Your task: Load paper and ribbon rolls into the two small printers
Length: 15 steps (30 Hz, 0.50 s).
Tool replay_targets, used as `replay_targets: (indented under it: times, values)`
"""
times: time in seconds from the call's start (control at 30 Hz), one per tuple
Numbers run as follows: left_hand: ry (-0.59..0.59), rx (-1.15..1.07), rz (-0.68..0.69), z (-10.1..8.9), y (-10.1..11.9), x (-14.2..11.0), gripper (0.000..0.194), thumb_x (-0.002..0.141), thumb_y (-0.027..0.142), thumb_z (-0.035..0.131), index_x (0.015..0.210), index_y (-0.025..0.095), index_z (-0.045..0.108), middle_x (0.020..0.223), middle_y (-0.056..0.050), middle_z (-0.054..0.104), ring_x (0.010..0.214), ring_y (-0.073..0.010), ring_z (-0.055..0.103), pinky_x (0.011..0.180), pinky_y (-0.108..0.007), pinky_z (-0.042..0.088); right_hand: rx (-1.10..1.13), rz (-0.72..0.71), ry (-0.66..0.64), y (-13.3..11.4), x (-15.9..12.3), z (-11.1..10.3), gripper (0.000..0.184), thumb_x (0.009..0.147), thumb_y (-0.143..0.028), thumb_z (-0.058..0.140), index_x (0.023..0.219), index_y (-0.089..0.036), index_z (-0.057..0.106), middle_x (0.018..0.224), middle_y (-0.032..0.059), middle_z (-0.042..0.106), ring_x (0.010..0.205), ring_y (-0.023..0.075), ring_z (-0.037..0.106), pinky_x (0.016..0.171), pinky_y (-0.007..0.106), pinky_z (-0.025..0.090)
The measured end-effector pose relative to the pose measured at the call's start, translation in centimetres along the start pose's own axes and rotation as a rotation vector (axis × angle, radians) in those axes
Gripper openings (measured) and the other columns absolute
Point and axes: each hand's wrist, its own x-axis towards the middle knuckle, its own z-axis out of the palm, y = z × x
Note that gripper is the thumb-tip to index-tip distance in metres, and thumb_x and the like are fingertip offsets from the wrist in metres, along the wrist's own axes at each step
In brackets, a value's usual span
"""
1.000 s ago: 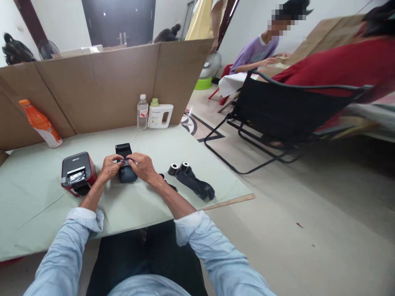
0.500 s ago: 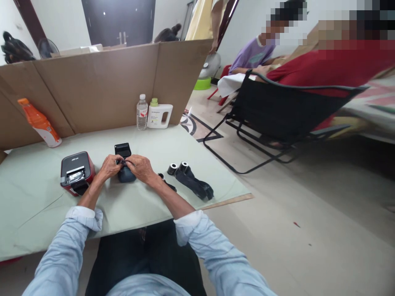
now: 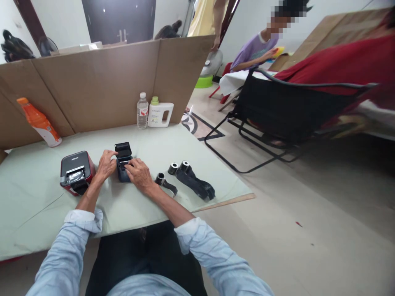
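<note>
A small dark blue printer (image 3: 123, 162) with its lid flipped up stands on the pale green table (image 3: 37, 205). My left hand (image 3: 105, 164) rests against its left side with the fingers curled round the body. Pressing into the open compartment from the right are the bent fingers of my right hand (image 3: 137, 173). What lies inside the compartment is hidden by the fingers. Just right of my right wrist lies a small black roll holder (image 3: 165, 183).
A red and black label printer (image 3: 76, 171) sits left of my hands. Black rolls with straps (image 3: 193, 182) lie to the right. An orange bottle (image 3: 38, 122), a water bottle (image 3: 142, 111) and a white jug (image 3: 159, 114) stand by the cardboard screen (image 3: 101, 84). A black folding chair (image 3: 286, 113) and other people are at right.
My hands have come down from a pinch above the small printer onto its body. The right wrist shifted left, uncovering the small black roll holder. The person in red moved.
</note>
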Motion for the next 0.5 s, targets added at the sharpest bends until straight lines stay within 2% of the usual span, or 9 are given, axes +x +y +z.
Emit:
replay_targets:
  times: [0.1,0.17,0.23,0.37,0.5]
  values:
    - [0.106,-0.109,-0.213,0.7,-0.5,1.4,0.058,0.076,0.011,0.060,0.132,0.015,0.070,0.130,-0.015,0.069,0.106,-0.0253,0.070,0.105,-0.043,0.056,-0.014,0.005,0.023,-0.2,-0.4,0.2,0.020,0.100,-0.016,0.063,0.111,-0.022,0.078,0.114,0.0109,0.069,0.104,0.0265,0.056,0.087,0.038,0.046]
    - [0.104,-0.236,-0.328,1.4,-0.5,2.4,0.066,0.073,0.011,0.064,0.139,0.013,0.065,0.134,-0.016,0.069,0.104,-0.0255,0.071,0.099,-0.042,0.059,-0.020,0.006,0.038,-0.2,-0.5,0.3,0.020,0.100,-0.016,0.063,0.114,-0.022,0.077,0.114,0.0108,0.069,0.103,0.0262,0.056,0.086,0.038,0.046]
    - [0.095,-0.365,-0.385,2.1,-0.5,3.1,0.072,0.072,0.011,0.065,0.143,0.012,0.060,0.136,-0.018,0.069,0.104,-0.0258,0.072,0.091,-0.040,0.061,-0.022,0.003,0.049,-0.1,-0.5,0.5,0.020,0.100,-0.016,0.064,0.115,-0.023,0.077,0.114,0.0105,0.069,0.103,0.0262,0.056,0.086,0.038,0.046]
    - [0.148,-0.493,-0.346,2.8,-0.4,3.3,0.069,0.075,0.014,0.062,0.144,0.010,0.060,0.131,-0.017,0.071,0.106,-0.0254,0.073,0.089,-0.039,0.063,-0.010,-0.006,0.069,0.0,-0.5,0.8,0.017,0.101,-0.018,0.064,0.109,-0.022,0.077,0.113,0.0100,0.071,0.103,0.0259,0.057,0.086,0.038,0.045]
    - [0.171,-0.444,-0.183,2.2,-0.4,2.1,0.050,0.082,0.020,0.062,0.131,0.014,0.071,0.126,-0.013,0.074,0.107,-0.0246,0.073,0.098,-0.044,0.061,-0.003,-0.005,0.099,0.0,-0.6,1.2,0.016,0.101,-0.017,0.064,0.107,-0.022,0.078,0.112,0.0100,0.071,0.102,0.0254,0.057,0.084,0.038,0.045]
